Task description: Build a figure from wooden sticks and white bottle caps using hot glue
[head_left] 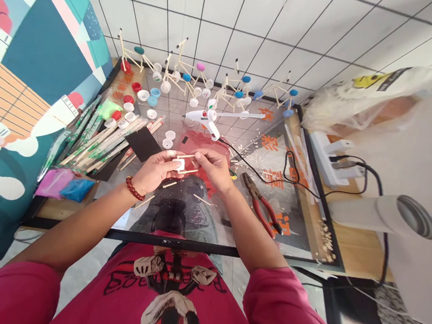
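My left hand (157,169) pinches a white bottle cap (179,164) with thin wooden sticks (186,157) joined to it, held above the glass table top (210,222). My right hand (213,168) is closed on the other ends of the same sticks, right beside the cap. Both hands meet at the middle of the table. A red bead bracelet circles my left wrist. A white glue gun (208,118) lies just beyond the hands, its black cord running right.
Red-handled pliers (261,207) lie right of my right hand. A pile of chopsticks (107,141) and loose caps (137,106) sit at the left. Several stick-and-cap models (208,87) line the far edge. A power strip (334,158) and a plastic bag (359,99) are at the right.
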`<state>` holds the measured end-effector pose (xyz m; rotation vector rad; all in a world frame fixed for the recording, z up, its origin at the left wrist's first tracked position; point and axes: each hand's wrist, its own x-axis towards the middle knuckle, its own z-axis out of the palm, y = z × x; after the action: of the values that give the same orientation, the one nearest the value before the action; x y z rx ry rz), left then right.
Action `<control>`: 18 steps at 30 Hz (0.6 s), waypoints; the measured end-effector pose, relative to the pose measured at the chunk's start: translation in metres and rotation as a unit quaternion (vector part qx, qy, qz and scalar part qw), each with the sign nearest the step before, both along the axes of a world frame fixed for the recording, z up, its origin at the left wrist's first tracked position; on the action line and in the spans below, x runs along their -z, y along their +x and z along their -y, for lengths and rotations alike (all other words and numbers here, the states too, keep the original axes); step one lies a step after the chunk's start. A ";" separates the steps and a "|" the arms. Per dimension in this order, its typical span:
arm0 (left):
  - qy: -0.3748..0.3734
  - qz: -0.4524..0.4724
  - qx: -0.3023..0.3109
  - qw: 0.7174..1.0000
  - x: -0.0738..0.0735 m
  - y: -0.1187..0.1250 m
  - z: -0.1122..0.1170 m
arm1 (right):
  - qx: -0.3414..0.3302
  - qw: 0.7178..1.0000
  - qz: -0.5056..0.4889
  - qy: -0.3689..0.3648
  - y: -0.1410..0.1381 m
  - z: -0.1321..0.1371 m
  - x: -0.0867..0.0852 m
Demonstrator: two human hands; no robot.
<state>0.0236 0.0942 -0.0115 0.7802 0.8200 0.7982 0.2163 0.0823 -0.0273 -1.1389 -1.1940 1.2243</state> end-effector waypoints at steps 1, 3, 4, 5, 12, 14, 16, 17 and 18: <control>0.004 -0.003 0.006 1.000 0.001 0.000 0.000 | 0.002 1.000 0.009 0.003 0.000 0.000 0.000; 0.012 -0.008 0.016 1.000 0.002 -0.001 0.001 | 0.006 1.000 0.021 0.010 0.000 -0.001 0.001; 0.016 -0.010 0.020 1.000 0.002 -0.001 0.001 | 0.007 1.000 0.023 0.013 0.000 -0.001 0.002; 0.018 -0.011 0.020 1.000 0.001 -0.001 0.001 | 0.007 1.000 0.025 0.016 0.000 -0.001 0.002; -0.005 0.001 -0.008 1.000 -0.001 0.000 0.001 | 0.003 1.000 -0.020 0.003 0.001 -0.002 0.004; -0.012 0.011 -0.024 1.000 -0.001 0.000 0.000 | -0.003 0.999 -0.038 0.001 0.002 -0.002 0.005; -0.008 0.021 -0.036 0.999 -0.001 0.000 0.000 | -0.010 0.999 -0.042 0.000 0.004 -0.003 0.006; -0.005 0.027 -0.042 0.999 0.000 -0.001 -0.001 | -0.014 0.999 -0.043 -0.001 0.004 -0.003 0.007; -0.002 0.034 -0.047 0.998 0.000 -0.001 -0.001 | -0.018 0.999 -0.045 -0.002 0.004 -0.002 0.007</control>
<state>0.0222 0.0954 -0.0111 0.7109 0.8029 0.9021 0.2204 0.0847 -0.0341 -1.0572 -1.1489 1.2928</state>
